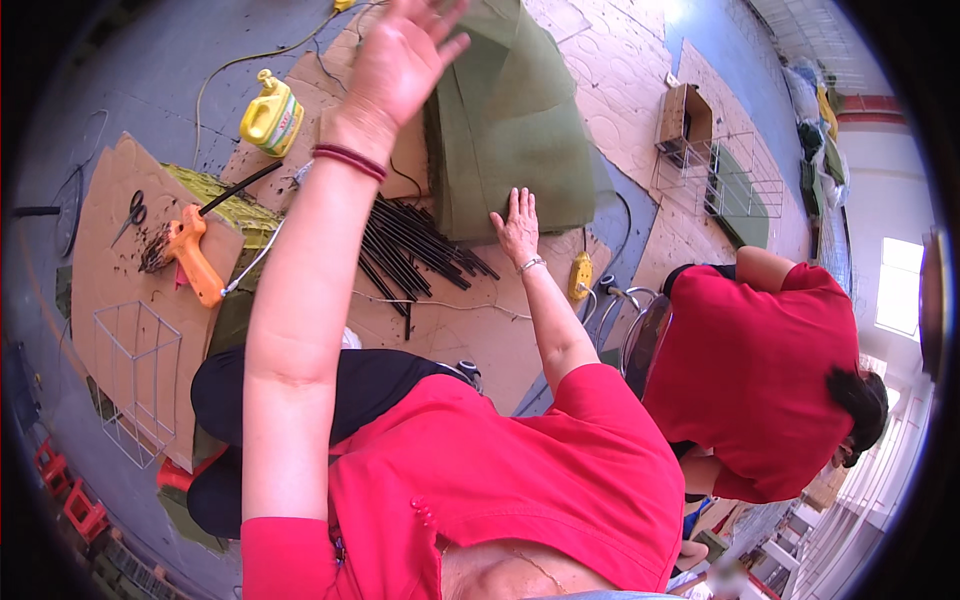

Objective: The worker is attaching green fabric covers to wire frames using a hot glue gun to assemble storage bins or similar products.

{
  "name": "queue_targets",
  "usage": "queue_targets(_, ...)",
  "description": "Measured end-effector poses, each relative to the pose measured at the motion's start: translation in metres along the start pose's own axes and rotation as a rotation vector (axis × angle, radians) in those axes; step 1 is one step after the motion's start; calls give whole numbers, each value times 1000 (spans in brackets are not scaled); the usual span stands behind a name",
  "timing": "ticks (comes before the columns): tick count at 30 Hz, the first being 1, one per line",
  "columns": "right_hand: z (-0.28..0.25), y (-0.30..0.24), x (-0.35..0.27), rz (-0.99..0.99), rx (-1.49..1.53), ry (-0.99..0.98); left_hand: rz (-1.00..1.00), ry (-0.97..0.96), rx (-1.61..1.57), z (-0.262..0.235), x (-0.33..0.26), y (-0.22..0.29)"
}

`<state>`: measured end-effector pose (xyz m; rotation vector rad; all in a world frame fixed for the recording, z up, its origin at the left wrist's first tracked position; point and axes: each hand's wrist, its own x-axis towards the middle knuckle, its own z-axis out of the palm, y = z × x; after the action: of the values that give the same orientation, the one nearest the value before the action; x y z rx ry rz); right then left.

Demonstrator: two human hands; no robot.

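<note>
nearest the camera are the red shirt and the left forearm, which ends in the left hand, raised with its fingers spread and gripping nothing. the right hand lies flat, fingers out, on the near edge of the green cloth, a layered pile that spreads ahead of that hand and under the line of the left one. each sheet looks thin, light and soft, a little see-through, likely to slide or crease; the whole pile would probably weigh more. a single sheet seems best taken by a corner or the near edge, with the other hand pressing flat.

left of the right hand, black rods fan out beside the cloth. just right of it sits a yellow socket with its cable, a likely snag. past the left forearm are the glue gun and scissors. a co-worker limits room behind the right hand; cardboard gives more ahead and right.
</note>
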<state>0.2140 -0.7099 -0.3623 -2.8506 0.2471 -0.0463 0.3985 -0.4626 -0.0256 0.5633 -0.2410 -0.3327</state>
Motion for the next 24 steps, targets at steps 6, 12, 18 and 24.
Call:
queue_targets(6,-17,-2,7,2,30,-71,91,-224,18,46,-57,104)
queue_targets(12,-74,-110,6,107,918,-196,114,-112,222,74,-167,147)
queue_targets(18,-134,-274,8,-55,1567,-251,87,-169,165,85,-250,194)
queue_targets(24,-197,-334,40,-75,1568,66,192,-281,229,103,-318,263)
